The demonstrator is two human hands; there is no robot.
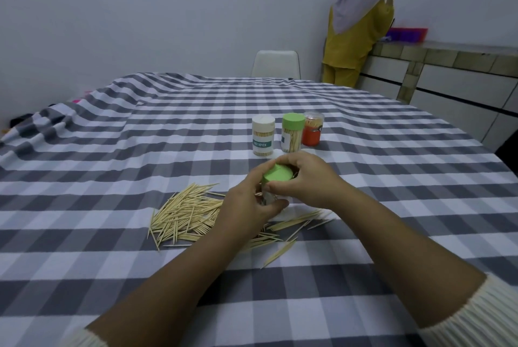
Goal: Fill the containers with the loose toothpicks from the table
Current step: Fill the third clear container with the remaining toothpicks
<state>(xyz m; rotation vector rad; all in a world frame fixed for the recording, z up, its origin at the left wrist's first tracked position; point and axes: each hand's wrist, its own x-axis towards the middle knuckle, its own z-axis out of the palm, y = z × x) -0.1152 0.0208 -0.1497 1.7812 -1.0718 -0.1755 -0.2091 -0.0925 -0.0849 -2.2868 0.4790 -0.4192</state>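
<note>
A clear container with a green lid (280, 173) stands at the table's middle. My left hand (246, 206) grips its body from the left. My right hand (305, 178) curls over the green lid, thumb and fingers round its rim. Loose toothpicks (187, 215) lie in a heap to the left, with more toothpicks (294, 223) scattered under and right of my hands. Behind stand three filled containers: a white-lidded one (263, 135), a green-lidded one (292, 132) and an orange one (313, 128).
A grey and white checked cloth (112, 172) covers the table and is rumpled at the far left. A white chair (276, 63) stands at the far edge. A person in yellow (356, 38) stands by a counter (448, 60) at the back right.
</note>
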